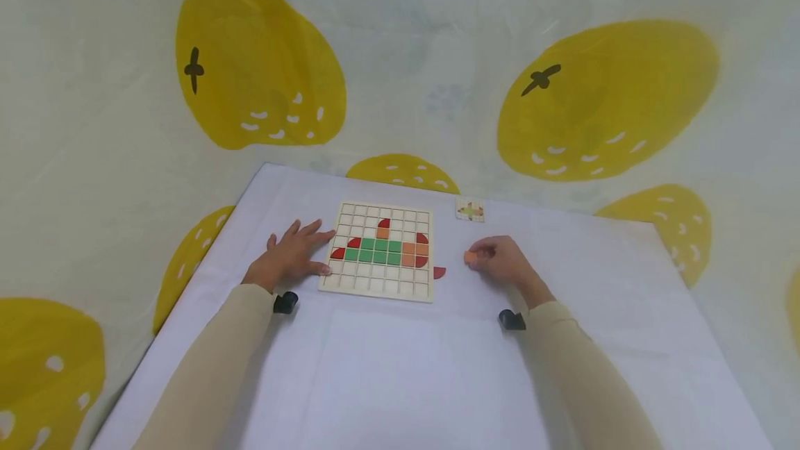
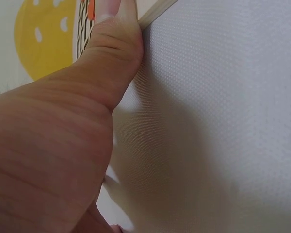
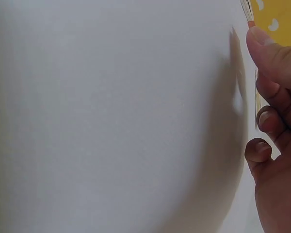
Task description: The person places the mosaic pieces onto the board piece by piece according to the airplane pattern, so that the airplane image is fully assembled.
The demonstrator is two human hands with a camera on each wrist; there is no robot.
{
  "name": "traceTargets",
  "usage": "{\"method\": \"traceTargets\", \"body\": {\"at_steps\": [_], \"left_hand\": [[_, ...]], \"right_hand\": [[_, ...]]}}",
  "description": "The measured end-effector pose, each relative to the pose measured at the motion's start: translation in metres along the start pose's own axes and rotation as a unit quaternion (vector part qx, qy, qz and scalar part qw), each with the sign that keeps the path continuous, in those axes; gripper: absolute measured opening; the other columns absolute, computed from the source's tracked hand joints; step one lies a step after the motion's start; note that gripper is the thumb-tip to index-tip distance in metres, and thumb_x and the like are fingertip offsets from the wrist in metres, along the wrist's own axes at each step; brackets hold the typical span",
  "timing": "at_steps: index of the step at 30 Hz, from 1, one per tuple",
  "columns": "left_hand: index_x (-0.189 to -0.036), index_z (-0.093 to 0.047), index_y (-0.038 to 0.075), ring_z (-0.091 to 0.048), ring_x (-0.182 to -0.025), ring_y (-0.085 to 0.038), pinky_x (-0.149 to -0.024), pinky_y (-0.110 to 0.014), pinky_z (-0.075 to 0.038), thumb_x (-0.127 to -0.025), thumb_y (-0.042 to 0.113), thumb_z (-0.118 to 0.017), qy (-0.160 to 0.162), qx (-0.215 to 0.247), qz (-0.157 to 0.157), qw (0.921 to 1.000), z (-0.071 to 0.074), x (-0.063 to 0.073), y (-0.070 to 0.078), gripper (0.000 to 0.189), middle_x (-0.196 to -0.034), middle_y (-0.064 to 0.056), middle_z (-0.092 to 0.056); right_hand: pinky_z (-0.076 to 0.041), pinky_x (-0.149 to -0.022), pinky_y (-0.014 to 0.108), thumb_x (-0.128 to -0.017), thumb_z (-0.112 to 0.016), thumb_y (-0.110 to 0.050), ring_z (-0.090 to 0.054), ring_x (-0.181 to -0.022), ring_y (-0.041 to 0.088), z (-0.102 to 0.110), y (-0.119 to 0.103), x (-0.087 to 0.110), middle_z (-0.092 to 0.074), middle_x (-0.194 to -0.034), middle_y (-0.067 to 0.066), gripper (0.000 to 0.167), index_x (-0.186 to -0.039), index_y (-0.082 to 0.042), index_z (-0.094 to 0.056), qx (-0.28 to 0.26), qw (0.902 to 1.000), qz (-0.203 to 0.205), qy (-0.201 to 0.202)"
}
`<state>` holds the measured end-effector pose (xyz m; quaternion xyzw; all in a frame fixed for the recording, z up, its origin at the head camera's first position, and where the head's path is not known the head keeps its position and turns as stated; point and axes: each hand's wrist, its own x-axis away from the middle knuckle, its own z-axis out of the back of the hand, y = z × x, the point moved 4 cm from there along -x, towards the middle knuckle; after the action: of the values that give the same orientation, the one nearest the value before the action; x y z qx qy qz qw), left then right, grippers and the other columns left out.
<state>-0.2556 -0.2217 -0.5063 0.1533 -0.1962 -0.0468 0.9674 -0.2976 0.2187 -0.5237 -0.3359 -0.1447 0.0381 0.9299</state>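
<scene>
A wooden grid board [image 1: 369,285] lies on the table, with green and orange square tiles and red quarter-round tiles set in its cells. My left hand [image 1: 294,255] rests at the board's left edge, fingers spread, thumb and a finger touching the rim. In the left wrist view the thumb [image 2: 114,43] lies against the board's edge. To the right of the board, my right hand [image 1: 503,260] pinches an orange tile [image 1: 470,257] between thumb and fingers. The right wrist view shows only a sliver of that tile [image 3: 251,23] at the thumb tip. One loose red quarter-round tile [image 1: 440,273] lies beside the board's right edge.
A small pattern card [image 1: 470,209] with a coloured grid picture lies near the table's back edge. White cloth covers the table [image 1: 387,367]. Behind it hangs a pale curtain [image 1: 400,75] printed with big yellow fruit.
</scene>
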Motion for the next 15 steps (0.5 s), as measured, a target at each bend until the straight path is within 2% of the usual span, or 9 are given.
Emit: {"method": "traceTargets", "body": {"at_steps": [7,15], "left_hand": [[-0.164,-0.029,0.038,0.003,-0.163,-0.047,-0.121,-0.082,-0.002,-0.088,0.05,-0.08,-0.002,0.004,-0.003,1.0,0.002,0.005,0.001,0.093,-0.178,-0.006,-0.011],[-0.164,-0.03,0.036,0.003,-0.163,-0.047,-0.121,-0.082,-0.002,-0.088,0.049,-0.08,0.001,0.006,-0.007,1.0,0.003,0.007,0.002,0.092,-0.178,-0.007,-0.012]], "right_hand": [[-0.054,-0.096,0.041,-0.09,-0.083,-0.026,-0.06,-0.11,0.029,-0.006,-0.009,0.007,-0.072,-0.116,0.011,0.034,-0.119,-0.01,-0.077,-0.01,0.9999,0.001,-0.004],[-0.054,-0.098,0.043,-0.09,-0.083,-0.024,-0.06,-0.11,0.029,-0.015,-0.025,0.014,-0.073,-0.116,0.011,0.031,-0.117,-0.009,-0.077,-0.014,0.9994,0.033,-0.003]]}}
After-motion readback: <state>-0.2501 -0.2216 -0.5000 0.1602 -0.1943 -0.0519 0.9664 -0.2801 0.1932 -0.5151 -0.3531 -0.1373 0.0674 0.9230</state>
